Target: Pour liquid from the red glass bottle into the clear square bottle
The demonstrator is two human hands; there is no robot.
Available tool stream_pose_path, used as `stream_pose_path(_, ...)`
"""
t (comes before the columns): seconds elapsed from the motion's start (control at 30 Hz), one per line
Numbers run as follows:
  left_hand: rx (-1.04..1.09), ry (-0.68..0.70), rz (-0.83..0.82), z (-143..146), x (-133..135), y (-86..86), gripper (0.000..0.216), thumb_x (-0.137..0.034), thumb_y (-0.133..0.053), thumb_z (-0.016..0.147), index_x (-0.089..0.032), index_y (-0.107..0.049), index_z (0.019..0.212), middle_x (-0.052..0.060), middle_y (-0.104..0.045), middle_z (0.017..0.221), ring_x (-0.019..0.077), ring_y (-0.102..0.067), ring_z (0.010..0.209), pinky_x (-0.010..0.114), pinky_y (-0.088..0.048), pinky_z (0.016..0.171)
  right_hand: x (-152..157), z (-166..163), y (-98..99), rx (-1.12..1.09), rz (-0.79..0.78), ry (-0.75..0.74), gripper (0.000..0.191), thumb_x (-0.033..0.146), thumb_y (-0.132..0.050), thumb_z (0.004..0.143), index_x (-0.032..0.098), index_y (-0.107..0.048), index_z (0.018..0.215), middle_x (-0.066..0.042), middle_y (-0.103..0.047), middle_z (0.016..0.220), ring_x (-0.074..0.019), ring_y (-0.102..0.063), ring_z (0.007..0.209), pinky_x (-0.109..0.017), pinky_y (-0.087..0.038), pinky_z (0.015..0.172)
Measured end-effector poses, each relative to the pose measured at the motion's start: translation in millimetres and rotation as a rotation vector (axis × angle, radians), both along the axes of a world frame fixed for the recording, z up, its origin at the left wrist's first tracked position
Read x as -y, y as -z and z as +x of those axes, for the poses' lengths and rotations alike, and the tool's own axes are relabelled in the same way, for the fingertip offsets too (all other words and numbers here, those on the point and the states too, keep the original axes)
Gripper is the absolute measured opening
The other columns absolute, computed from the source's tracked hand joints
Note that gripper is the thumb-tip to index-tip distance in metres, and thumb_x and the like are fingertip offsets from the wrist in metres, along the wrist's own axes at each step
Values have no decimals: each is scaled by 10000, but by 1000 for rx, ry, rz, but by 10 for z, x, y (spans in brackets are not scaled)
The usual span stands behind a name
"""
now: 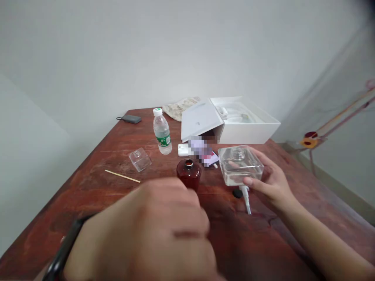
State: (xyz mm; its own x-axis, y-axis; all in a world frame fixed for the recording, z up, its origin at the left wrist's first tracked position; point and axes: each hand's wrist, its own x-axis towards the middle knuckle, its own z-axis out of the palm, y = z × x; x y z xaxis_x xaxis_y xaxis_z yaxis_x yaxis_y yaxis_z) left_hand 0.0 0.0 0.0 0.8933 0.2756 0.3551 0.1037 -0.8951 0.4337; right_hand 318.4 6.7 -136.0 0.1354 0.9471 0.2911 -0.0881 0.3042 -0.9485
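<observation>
Right hand (271, 181) grips the clear square bottle (238, 171) from its right side, thumb on the near face, fingers wrapped behind; the hold seems chosen to steady the block-like glass while leaving the neck, which faces up, unobstructed. Bottle sits right of centre, over the wooden table (88, 214). Left hand (149, 230), motion-blurred and wearing a dark wristband (63, 246), fills the near foreground, fingers curled in; cannot tell whether it holds anything. Just beyond its knuckles, the dark red bottle (189, 171) stands upright, uncapped, apparently within easy reach of both hands. White pump nozzle (247, 201) and black cap (237, 193) show below the held bottle, probably parked near it for convenience. Small clear bottle (140, 160) and thin wooden stick (122, 176) lie off left, likely out of the working area. Labels: water bottle (162, 132) wears a green wrap with a barcode patch, lettering too small to read. Open white box (249, 132) behind shows no legible brand. Phone (209, 158) screen partly pixelated, nothing readable.
</observation>
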Motion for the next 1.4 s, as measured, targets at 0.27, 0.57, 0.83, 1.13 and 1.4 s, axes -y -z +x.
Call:
stream_pose_path(0.27,-197,-404,-320,-308,-1105,280,617,-518,-873,822,-250,-630,1321,81,-734,1294,273,-707,1173,389,-550,996,-18,-93,100,26,25,-32,783,399,-984,714,302,-663,1421,-119,-732,1424,-338,-786,1162,-437,-678,940)
stream_pose_path(0.57,-49,44,-760,67,-1357,983,864,-390,-1000,688,-215,-607,1436,127,-640,1514,334,-602,1410,449,-448,1207,-17,-75,124,51,-54,-136,836,412,-979,713,286,-641,1468,-123,-759,1373,-330,-790,1132,-438,-669,937)
stream_pose_path(0.83,148,118,-942,257,-1313,1278,786,-474,-965,752,-208,-632,1413,144,-671,1473,344,-615,1394,496,-433,1209,-47,-15,97,98,-46,-206,848,423,-972,717,302,-640,1487,-110,-691,1497,-358,-716,1296,-521,-586,1095)
stream_pose_path(1.13,192,28,-767,268,-1215,1160,701,-515,-873,805,-184,-626,1372,120,-716,1334,338,-689,1228,469,-522,1094,-54,41,57,137,-51,-243,854,411,-968,726,302,-636,1504,-105,-729,1444,-352,-725,1280,-505,-584,1091)
stream_pose_path(1.4,78,-95,-476,250,-1134,921,649,-459,-883,789,-219,-657,1348,87,-732,1340,325,-700,1206,435,-516,1092,-61,53,59,181,-27,-235,841,415,-966,727,298,-645,1496,-106,-709,1476,-353,-702,1314,-518,-564,1116)
